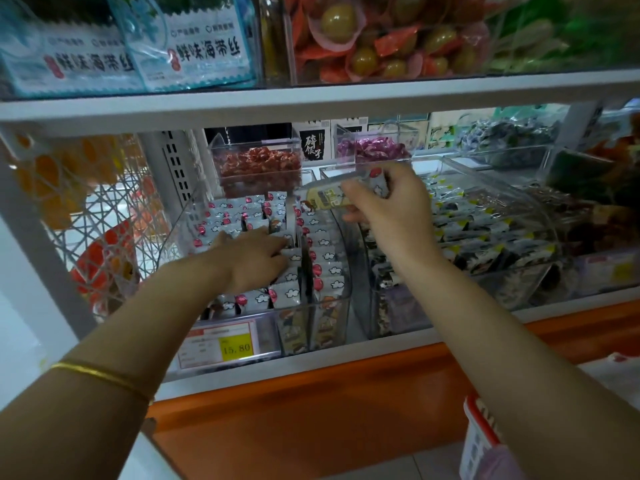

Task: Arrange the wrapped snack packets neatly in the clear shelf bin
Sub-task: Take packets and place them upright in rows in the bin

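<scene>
Placement step: your right hand (388,206) pinches white-and-yellow wrapped packets (332,197) over the rear edge of the clear plastic bin (266,327). Your left hand (256,259) rests on white cloud-print rows (325,258), grip unclear. Next, seat them upright.

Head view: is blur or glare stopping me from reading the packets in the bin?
Head view: the packet in the right hand is motion-smeared, print unreadable; the packets in the bin by the left hand are sharper; light is dim and even, faint sheen on bin walls; the shelf edge bows slightly from the wide lens.
</scene>
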Demonstrator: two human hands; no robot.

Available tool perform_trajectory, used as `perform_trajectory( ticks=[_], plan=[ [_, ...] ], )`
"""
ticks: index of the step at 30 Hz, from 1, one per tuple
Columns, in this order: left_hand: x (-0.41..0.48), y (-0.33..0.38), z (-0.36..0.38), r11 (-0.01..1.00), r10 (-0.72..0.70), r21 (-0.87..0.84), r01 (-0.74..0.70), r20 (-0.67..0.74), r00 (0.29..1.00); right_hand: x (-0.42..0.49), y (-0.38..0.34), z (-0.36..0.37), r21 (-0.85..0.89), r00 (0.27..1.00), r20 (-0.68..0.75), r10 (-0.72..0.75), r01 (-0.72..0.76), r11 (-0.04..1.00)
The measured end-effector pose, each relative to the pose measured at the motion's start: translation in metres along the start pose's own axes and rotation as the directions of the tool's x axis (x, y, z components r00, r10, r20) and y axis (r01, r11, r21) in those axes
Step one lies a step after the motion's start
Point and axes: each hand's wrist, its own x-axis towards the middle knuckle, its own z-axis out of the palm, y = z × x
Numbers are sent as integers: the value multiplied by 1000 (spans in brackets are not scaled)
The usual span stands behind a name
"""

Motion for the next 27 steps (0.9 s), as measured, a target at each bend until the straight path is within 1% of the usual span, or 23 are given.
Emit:
perform_trajectory(
  ticks=[2,3,6,9,12,13,16,19,21,22,24,25,27],
  plan=[
    [-7,0,3,999,25,-33,-26,-33,999,12,-2,14,-156,992,86,-94,106,982],
    [-9,0,4,998,35,-45,-37,-44,998,20,-2,24,-242,982,146,-119,152,958],
    [-13,1,6,998,39,-39,-41,-51,998,40,1,53,-464,936,327,-129,278,841],
    [-18,1,11,995,37,-82,-48,-131,991,52,9,75,-575,873,482,-75,380,725],
    [-23,-4,19,982,63,-155,-106,-258,964,58,18,87,-635,784,616,77,436,638],
    [-24,-7,20,982,72,-149,-117,-275,959,60,19,88,-651,760,639,122,449,613],
    [-29,-17,22,988,53,-126,-91,-280,958,67,20,90,-666,712,672,203,462,585],
    [-31,-20,21,991,1,-130,-35,-253,968,70,21,94,-700,635,702,322,530,479],
    [-30,-17,20,988,-28,-155,-8,-228,973,70,22,99,-721,602,692,397,556,414],
    [-28,-15,20,983,-36,-184,-7,-230,972,71,22,100,-723,595,690,411,561,403],
    [-27,-12,19,972,-55,-237,-6,-248,967,75,21,102,-725,595,689,414,548,418],
    [-27,-12,19,970,-64,-244,0,-254,965,77,21,101,-724,607,688,397,532,440],
    [-27,-14,21,975,-75,-221,17,-257,964,81,22,100,-721,667,670,326,480,500]
  ],
)
